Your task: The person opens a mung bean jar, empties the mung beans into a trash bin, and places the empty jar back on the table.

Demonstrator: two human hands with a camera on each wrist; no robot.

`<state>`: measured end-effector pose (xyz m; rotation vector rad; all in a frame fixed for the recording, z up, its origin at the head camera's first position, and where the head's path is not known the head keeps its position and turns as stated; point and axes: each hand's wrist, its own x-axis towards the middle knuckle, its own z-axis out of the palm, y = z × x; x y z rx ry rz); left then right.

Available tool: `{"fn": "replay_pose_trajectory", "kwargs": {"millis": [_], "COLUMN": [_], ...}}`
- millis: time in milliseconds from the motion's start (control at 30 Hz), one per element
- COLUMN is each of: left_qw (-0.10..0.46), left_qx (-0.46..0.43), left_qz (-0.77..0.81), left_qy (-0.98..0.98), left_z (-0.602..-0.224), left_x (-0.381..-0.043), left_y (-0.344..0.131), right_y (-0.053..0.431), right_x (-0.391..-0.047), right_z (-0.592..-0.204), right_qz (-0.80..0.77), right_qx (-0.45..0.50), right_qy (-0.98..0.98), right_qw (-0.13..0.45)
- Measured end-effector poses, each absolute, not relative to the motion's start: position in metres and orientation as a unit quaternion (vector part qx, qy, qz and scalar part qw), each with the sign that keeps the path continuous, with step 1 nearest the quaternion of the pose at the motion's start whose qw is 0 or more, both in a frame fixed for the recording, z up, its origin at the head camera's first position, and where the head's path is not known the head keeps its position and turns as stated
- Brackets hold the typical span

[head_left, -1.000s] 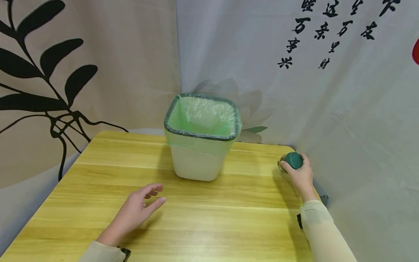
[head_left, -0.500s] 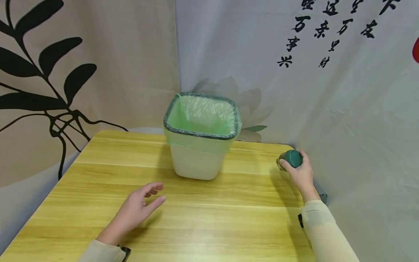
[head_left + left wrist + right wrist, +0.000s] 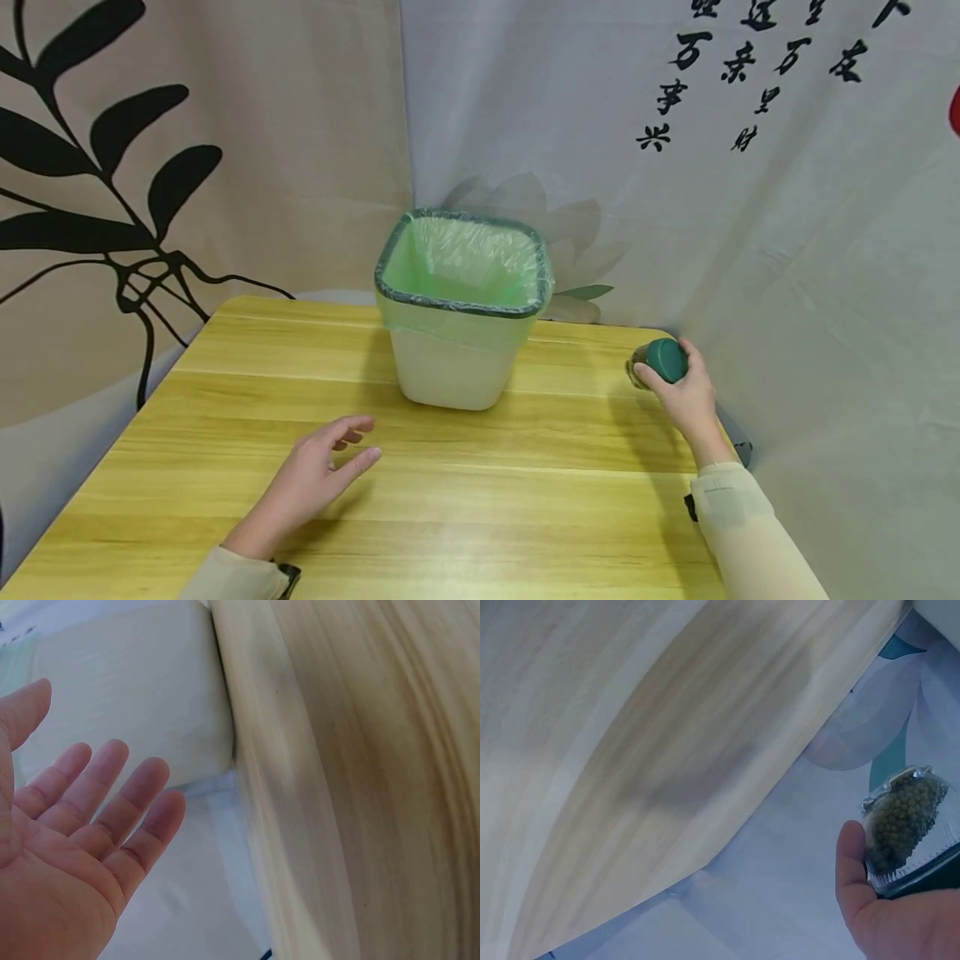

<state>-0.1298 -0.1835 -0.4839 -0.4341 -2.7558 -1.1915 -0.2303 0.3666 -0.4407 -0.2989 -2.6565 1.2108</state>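
My right hand (image 3: 693, 408) grips a small clear jar with a dark green lid (image 3: 667, 360) at the right end of the table. In the right wrist view, small round greenish-brown grains fill part of the jar (image 3: 904, 821), which is tilted, and the thumb (image 3: 851, 862) lies along its side. The jar's shadow falls on the wood to the lower left. My left hand (image 3: 311, 475) hovers over the table's near left part, holding nothing. Its palm and spread fingers (image 3: 131, 802) show in the left wrist view, in front of the pale bin.
A whitish waste bin (image 3: 453, 371) lined with a thin green bag stands at the back middle of the wooden table (image 3: 480, 517). Printed cloth curtains (image 3: 300, 125) hang close behind the table and along its right side. A grey object (image 3: 735, 437) shows beyond the right edge.
My right hand has shifted slightly left with the jar, and the jar's shadow has slid left too. The left hand keeps its place and the bin stands where it was.
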Motion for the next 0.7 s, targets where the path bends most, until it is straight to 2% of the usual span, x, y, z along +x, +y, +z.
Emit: {"fn": "replay_pose_trajectory", "kwargs": {"millis": [700], "left_qw": [0.039], "left_qx": [-0.14], "left_qz": [-0.395], "left_qy": [-0.907], "left_z": [-0.482], "left_x": [-0.132], "left_y": [-0.181], "right_y": [0.354], "right_x": [-0.217], "right_z": [-0.429], "right_qz": [0.414], "right_qx": [-0.06], "right_qy": [-0.903], "right_qw": [0.096]}}
